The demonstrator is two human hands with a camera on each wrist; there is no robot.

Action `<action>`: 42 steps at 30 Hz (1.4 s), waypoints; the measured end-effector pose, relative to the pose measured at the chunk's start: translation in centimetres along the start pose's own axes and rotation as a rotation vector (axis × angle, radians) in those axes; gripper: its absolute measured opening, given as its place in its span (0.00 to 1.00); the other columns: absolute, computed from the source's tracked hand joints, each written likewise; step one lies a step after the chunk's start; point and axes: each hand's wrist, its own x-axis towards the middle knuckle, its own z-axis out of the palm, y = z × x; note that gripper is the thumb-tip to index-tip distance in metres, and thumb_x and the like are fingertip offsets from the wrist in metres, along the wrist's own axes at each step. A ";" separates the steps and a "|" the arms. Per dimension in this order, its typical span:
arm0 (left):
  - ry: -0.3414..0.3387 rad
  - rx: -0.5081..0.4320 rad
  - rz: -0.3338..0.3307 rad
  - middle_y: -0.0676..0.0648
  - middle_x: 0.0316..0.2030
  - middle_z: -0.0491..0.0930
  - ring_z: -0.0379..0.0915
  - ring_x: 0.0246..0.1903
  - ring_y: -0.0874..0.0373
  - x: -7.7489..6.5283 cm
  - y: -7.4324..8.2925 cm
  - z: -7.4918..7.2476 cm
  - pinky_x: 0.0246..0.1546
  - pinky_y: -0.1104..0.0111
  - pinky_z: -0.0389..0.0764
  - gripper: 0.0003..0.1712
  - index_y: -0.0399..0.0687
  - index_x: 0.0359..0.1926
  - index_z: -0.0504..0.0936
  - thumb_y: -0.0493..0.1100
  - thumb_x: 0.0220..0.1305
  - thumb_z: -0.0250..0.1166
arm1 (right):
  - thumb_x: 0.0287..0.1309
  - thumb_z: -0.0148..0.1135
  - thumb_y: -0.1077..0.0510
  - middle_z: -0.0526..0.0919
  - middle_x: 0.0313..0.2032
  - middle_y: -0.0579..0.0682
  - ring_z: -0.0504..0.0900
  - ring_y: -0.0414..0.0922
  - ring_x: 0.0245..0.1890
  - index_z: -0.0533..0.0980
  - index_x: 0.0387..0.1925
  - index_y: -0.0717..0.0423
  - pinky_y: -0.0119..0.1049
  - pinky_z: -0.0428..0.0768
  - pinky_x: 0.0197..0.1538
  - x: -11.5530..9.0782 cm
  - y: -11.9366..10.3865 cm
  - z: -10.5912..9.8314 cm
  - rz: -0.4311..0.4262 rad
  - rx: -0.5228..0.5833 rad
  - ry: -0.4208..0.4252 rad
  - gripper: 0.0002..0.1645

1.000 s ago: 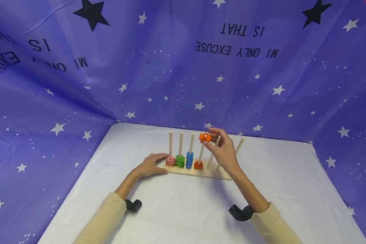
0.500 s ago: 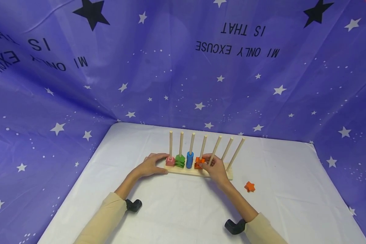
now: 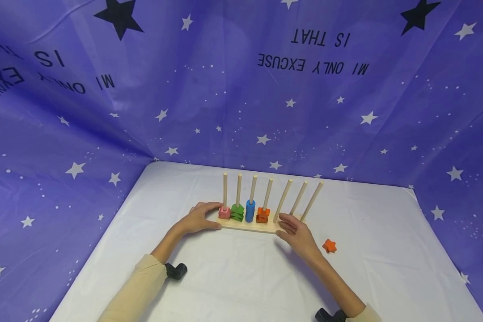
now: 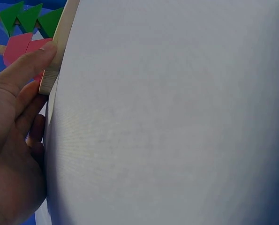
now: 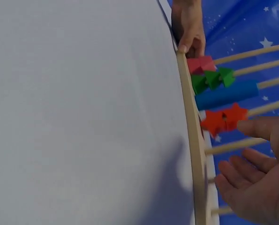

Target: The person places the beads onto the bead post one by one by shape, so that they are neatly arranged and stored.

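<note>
A wooden peg board (image 3: 247, 227) with several upright pegs stands on the white table. My left hand (image 3: 197, 218) grips its left end; in the left wrist view the thumb (image 4: 48, 50) lies on the wood. From the left, the pegs carry pink blocks (image 3: 224, 213), green triangular blocks (image 3: 237, 213), a blue cylinder stack (image 3: 250, 211) and orange-red star blocks (image 3: 263, 215). To the right of the stars, my right hand (image 3: 299, 236) holds nothing, its fingers loosely spread by the bare pegs. The right wrist view shows its palm (image 5: 266, 187) beside the pegs.
A loose orange star block (image 3: 329, 246) lies on the white tabletop (image 3: 241, 277) to the right of my right hand. Behind the table hangs a purple star-print cloth (image 3: 225, 112), which also rises at both sides.
My right hand lowered an orange star block down the fourth peg onto the red one, let go, and drew back to the right. The left hand stayed at the board's end.
</note>
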 end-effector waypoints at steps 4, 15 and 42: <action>-0.001 0.003 -0.005 0.43 0.68 0.70 0.61 0.63 0.45 -0.1 0.1 -0.1 0.64 0.44 0.58 0.44 0.48 0.70 0.71 0.54 0.55 0.76 | 0.58 0.68 0.68 0.81 0.57 0.60 0.78 0.58 0.58 0.78 0.57 0.66 0.45 0.77 0.57 -2.4 0.3 -3.2 -0.100 -0.214 0.098 0.23; 0.003 0.018 -0.002 0.42 0.67 0.70 0.61 0.62 0.44 -0.4 -0.3 -0.1 0.64 0.44 0.57 0.44 0.46 0.70 0.71 0.53 0.55 0.76 | 0.68 0.62 0.48 0.79 0.55 0.65 0.77 0.63 0.54 0.72 0.62 0.64 0.56 0.78 0.50 -6.8 3.0 -10.8 0.119 -0.506 0.193 0.30; -0.007 0.033 -0.007 0.43 0.68 0.69 0.60 0.63 0.45 0.0 0.1 0.1 0.63 0.45 0.58 0.44 0.47 0.71 0.71 0.54 0.55 0.75 | 0.57 0.74 0.55 0.86 0.41 0.53 0.83 0.47 0.41 0.81 0.49 0.63 0.27 0.79 0.42 -4.9 3.6 -8.4 0.002 -0.423 0.225 0.22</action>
